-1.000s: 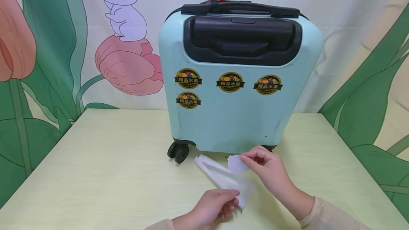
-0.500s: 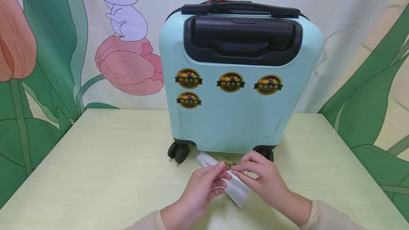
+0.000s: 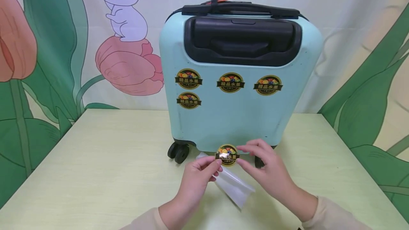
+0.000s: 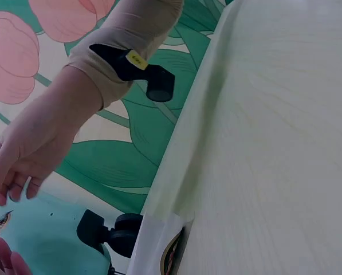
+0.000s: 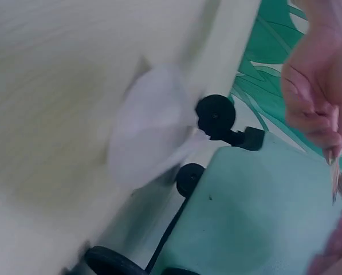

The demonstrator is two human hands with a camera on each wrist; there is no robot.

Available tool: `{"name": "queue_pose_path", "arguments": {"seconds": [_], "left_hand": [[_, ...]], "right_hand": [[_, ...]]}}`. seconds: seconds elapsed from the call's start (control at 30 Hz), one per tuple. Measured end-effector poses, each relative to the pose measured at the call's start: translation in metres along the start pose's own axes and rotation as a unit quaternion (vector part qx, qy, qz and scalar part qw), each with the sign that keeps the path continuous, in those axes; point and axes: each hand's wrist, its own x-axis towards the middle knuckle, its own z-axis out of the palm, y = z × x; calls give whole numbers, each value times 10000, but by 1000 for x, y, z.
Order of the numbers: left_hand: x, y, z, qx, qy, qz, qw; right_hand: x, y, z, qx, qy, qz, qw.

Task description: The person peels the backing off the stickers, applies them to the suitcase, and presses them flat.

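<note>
A round black-and-gold sticker [image 3: 227, 154] with a fruit picture is held up in front of the suitcase's lower edge. My left hand [image 3: 196, 176] pinches it at its lower left edge, between thumb and fingers. My right hand [image 3: 271, 168] is at the sticker's right edge, thumb and index finger spread with their tips right beside it. In the right wrist view the sticker [image 5: 334, 180] shows edge-on below the left hand [image 5: 317, 86]. The light-blue suitcase [image 3: 236, 120] stands upright behind, with several matching stickers [image 3: 230, 82] on its front.
A curled white backing sheet [image 3: 234, 187] lies on the pale table [image 3: 112, 166] under the hands; a sticker edge [image 4: 171, 253] shows on it in the left wrist view. Black wheels [image 3: 179, 152] support the suitcase. A printed curtain [image 3: 127, 63] hangs behind the table.
The hands first came together around the sticker, the left leaving the backing sheet on the table. Now the sticker's printed face is turned up, raised slightly, and the right fingers have spread.
</note>
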Motion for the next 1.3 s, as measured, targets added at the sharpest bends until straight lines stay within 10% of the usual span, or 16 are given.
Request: {"name": "queue_pose_path", "arguments": {"seconds": [0.13, 0.27, 0.53, 0.77, 1.1, 1.3], "left_hand": [[-1, 1, -1, 96, -4, 277, 9996], [-1, 1, -1, 208, 46, 544, 9983], [2, 0, -1, 825, 117, 1404, 9866], [2, -3, -3, 1954, -272, 2678, 9430], [3, 5, -5, 2743, -233, 3505, 8952], [10, 15, -11, 2875, 35, 3786, 8798]], "right_hand": [[5, -3, -4, 387, -444, 1611, 9852], [8, -4, -6, 817, -700, 2307, 9671], [10, -6, -8, 891, -499, 1963, 9752], [13, -9, -14, 761, -220, 1742, 9815], [17, -11, -18, 798, -33, 1516, 9852], [30, -14, -24, 750, 121, 1321, 9883]]}}
